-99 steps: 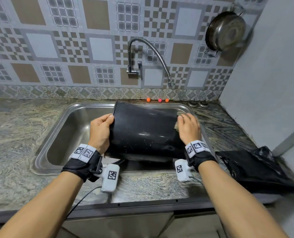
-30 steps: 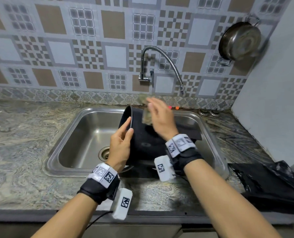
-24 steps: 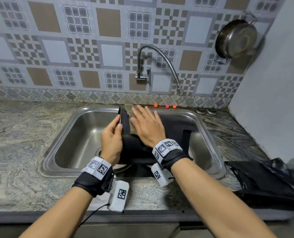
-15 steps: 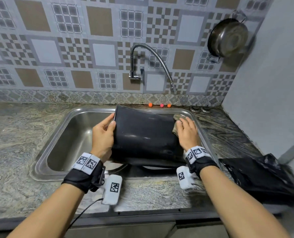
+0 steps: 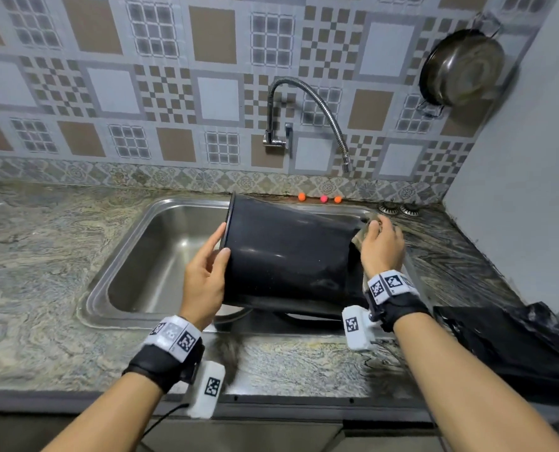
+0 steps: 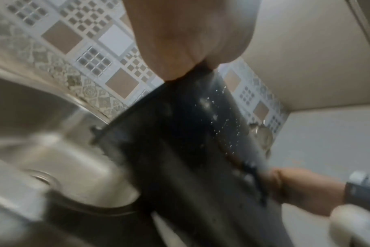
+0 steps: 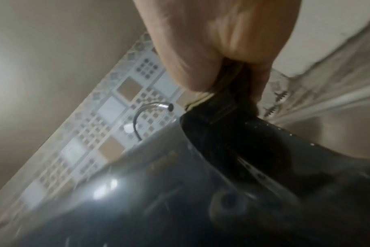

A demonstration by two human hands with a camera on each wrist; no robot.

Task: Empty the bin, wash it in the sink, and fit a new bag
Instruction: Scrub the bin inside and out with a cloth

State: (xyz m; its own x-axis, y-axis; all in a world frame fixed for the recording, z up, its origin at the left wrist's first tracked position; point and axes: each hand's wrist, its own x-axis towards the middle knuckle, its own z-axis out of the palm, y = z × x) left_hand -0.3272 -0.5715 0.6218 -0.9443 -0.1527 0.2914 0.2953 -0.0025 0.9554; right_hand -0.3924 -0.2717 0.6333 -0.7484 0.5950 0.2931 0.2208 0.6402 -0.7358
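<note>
I see the bin (image 5: 291,256) lying on its side over the sink (image 5: 160,256), open end to the left. My left hand (image 5: 204,282) grips its rim, thumb on the outer wall and fingers (image 5: 216,236) reaching past the lip. My right hand (image 5: 381,246) is at the base end, fingers curled round a scrub pad (image 5: 359,234) pressed against the bin; the right wrist view shows the pad pinched at the base edge. Droplets speck the bin's wall. The counter (image 5: 36,256) is veined stone, backed by patterned tile. A tap (image 5: 307,99) arches above. A pan (image 5: 461,66) hangs on the wall at right. A black bag (image 5: 513,347) lies on the counter right of the sink.
</note>
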